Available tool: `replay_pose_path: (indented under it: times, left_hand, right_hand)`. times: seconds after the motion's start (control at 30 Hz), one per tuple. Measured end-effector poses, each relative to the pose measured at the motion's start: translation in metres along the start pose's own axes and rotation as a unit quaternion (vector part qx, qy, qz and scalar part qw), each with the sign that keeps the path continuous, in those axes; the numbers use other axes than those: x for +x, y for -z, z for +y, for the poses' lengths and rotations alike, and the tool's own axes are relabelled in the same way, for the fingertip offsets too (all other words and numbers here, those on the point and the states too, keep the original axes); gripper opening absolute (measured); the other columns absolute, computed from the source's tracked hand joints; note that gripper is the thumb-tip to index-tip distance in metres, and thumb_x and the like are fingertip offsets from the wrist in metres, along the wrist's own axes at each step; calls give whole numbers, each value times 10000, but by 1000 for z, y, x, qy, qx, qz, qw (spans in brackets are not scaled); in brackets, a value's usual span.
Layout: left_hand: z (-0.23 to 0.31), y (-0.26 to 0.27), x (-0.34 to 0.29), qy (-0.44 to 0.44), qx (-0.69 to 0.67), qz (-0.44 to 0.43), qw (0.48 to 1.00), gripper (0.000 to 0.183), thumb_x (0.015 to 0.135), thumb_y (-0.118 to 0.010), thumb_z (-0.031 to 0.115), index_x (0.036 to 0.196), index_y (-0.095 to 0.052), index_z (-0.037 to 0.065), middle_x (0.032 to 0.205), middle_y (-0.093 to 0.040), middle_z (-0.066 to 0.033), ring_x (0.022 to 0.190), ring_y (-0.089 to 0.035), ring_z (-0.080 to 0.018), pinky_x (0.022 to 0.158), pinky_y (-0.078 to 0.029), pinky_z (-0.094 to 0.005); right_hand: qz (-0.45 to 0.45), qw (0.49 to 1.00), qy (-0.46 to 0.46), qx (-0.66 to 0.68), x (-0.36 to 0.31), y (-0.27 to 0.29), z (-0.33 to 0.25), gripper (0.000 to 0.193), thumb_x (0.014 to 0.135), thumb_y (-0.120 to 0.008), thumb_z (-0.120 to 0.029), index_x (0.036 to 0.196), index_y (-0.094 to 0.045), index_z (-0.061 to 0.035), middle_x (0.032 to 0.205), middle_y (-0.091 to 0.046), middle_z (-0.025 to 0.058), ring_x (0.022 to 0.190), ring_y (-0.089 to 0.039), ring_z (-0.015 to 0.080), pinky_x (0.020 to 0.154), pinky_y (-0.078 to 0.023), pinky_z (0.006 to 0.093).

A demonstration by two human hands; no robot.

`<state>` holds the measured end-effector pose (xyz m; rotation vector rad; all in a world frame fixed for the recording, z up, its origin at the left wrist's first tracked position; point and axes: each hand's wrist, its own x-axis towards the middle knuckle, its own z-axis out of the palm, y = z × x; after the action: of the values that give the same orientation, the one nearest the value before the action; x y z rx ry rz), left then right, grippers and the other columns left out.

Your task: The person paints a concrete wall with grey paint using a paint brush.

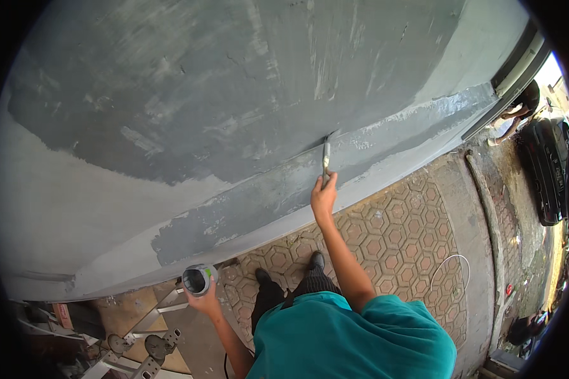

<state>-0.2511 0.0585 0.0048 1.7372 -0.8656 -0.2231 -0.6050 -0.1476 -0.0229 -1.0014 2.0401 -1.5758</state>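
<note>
My right hand [324,194] is closed round the handle of a paintbrush [327,155], raised in front of me. The brush's tip touches the wall [234,114] just above a ledge-like band, where the surface is covered with uneven dark grey paint. Lower down on the left, my left hand [203,302] grips a small paint pot [197,279] by its side. The pot has a round open mouth, dark inside, and a bright green patch on its rim. Streaks and lighter patches show in the grey coat, with paler wall around it.
A folding metal ladder [152,344] lies at the lower left, close to my left arm. Hexagon-patterned paving [385,234] is under my feet, with a pale looped cable [452,258] on it. Far right, another person [521,107] bends near a black car [544,170].
</note>
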Motion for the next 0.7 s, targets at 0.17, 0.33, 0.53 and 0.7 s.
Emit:
replay_pose_path:
  times: [0.17,0.33,0.53,0.7]
  left_hand:
    - [2,6,-11,-7,52,0,999,666,595,-848,12,1195,-568,-56,1142,-627,-136,1019,-612,-218,931,-476,-348]
    - [22,-3,-9,-15,44,11,999,659,596,-853,14,1187,-569,-51,1138,-623,-129,1014,-608,-216,923,-474,-341]
    - [8,8,-1,-31,56,17,998,658,607,-849,-3,1195,-559,-58,1142,-617,-129,1017,-603,-209,920,-479,-340]
    - [-11,23,17,-4,-16,32,999,653,614,-852,12,1194,-562,-67,1145,-618,-136,1015,-606,-203,903,-495,-336]
  right_hand:
    - [-200,976,-49,69,-83,-28,-22,272,932,-569,-141,1158,-439,-62,688,-533,189,620,-558,333,581,-424,427]
    - [-429,896,-40,104,-133,-2,-22,234,909,-631,-194,1100,-564,-76,634,-522,162,559,-502,252,528,-394,394]
    - [-227,974,5,12,-36,9,0,189,905,-633,-186,1065,-635,-84,549,-496,118,477,-455,222,475,-363,394]
    - [-61,987,18,-146,45,53,16,211,905,-615,-179,1082,-614,-64,652,-605,227,634,-617,417,572,-452,461]
